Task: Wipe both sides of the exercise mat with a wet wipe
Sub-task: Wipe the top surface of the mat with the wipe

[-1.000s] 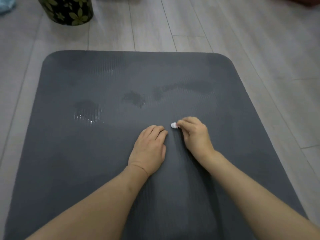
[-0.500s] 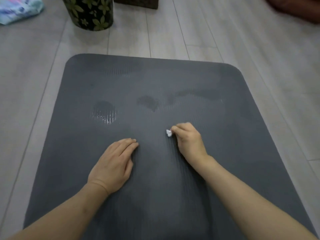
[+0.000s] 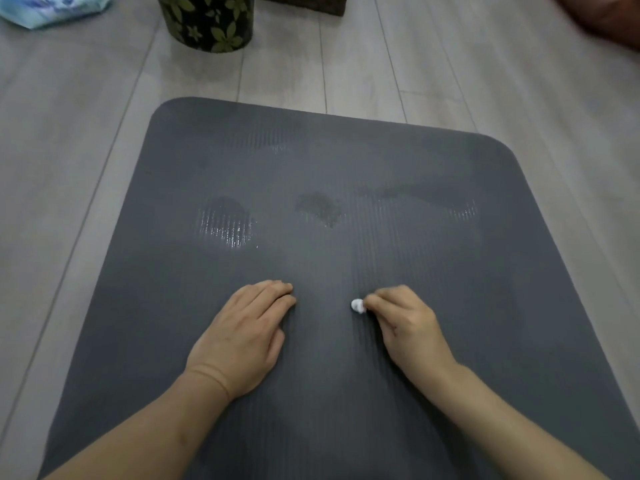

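Note:
A dark grey ribbed exercise mat (image 3: 467,271) lies flat on the floor, with wet patches shining across its middle. My right hand (image 3: 407,323) pinches a small balled-up white wet wipe (image 3: 357,305) and holds it against the mat near the centre. My left hand (image 3: 244,336) rests flat on the mat, fingers straight and together, a short way left of the wipe.
A black bin with green flowers (image 3: 207,20) stands on the pale wood floor (image 3: 69,133) beyond the mat's far edge. A blue wet-wipe pack (image 3: 52,6) lies at the far left. A dark woven box (image 3: 304,3) sits behind the bin.
My left hand slid left away from my right hand and stays flat on the mat. The view tilted up, showing more floor, the bin and the wipe pack.

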Motion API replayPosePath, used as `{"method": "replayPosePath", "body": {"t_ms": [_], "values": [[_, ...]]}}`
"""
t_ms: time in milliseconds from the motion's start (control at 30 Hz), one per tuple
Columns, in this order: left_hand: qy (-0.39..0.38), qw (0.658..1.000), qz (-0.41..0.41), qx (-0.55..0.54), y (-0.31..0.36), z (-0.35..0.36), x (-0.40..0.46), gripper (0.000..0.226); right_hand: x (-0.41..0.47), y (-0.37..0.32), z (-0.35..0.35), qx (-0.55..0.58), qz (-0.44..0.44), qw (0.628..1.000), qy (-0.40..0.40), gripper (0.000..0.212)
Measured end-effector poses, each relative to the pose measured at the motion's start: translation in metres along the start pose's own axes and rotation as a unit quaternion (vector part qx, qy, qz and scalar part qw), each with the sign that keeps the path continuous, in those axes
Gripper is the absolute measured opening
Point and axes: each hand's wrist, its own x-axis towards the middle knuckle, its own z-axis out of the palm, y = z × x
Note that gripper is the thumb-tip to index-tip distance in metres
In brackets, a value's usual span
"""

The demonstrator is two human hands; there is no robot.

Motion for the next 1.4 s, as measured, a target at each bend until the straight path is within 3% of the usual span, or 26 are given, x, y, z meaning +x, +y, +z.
{"method": "replayPosePath", "body": {"t_ms": [100,267,367,433,533,600,733,900,1033,1200,1400], "values": [[-0.003,1.000,0.003,0.003,-0.001,-0.001,0.000,0.046,0.066,0.030,0.016,-0.072,-0.013,0.997,0.022,0.017],[-0.008,1.000,0.010,0.005,-0.003,-0.001,-0.001,0.046,0.186,0.084,0.039,-0.132,0.063,0.988,0.055,0.016],[-0.010,1.000,0.011,0.005,-0.002,-0.002,0.000,0.045,0.147,0.066,0.033,-0.097,0.064,0.991,0.065,0.013],[-0.012,1.000,0.003,0.006,-0.001,-0.002,0.000,0.045,0.091,0.040,0.024,-0.059,0.041,0.996,0.056,0.021],[-0.012,1.000,-0.004,0.004,0.001,-0.002,0.000,0.045,0.010,-0.007,0.004,0.013,0.014,1.000,-0.008,0.037],[-0.013,1.000,-0.008,0.004,0.001,-0.003,0.000,0.045,-0.009,-0.023,0.002,0.024,-0.004,0.999,-0.037,0.033],[-0.027,1.000,-0.015,-0.001,0.000,-0.005,-0.001,0.046,0.076,0.001,0.030,-0.051,-0.037,0.998,0.009,0.024],[-0.018,1.000,-0.011,-0.009,-0.001,-0.004,-0.002,0.046,0.198,0.040,0.069,-0.098,0.039,0.993,0.058,0.017],[-0.011,1.000,-0.008,-0.011,-0.001,-0.003,-0.001,0.045,0.126,0.012,0.051,-0.057,0.005,0.997,0.047,0.014],[-0.018,0.999,0.007,0.029,0.001,-0.003,0.001,0.045,0.012,-0.030,0.018,0.002,-0.056,0.998,-0.037,0.012],[-0.017,1.000,0.003,0.019,0.000,-0.004,0.000,0.046,0.162,0.010,0.069,-0.084,-0.028,0.995,0.040,0.018]]}}
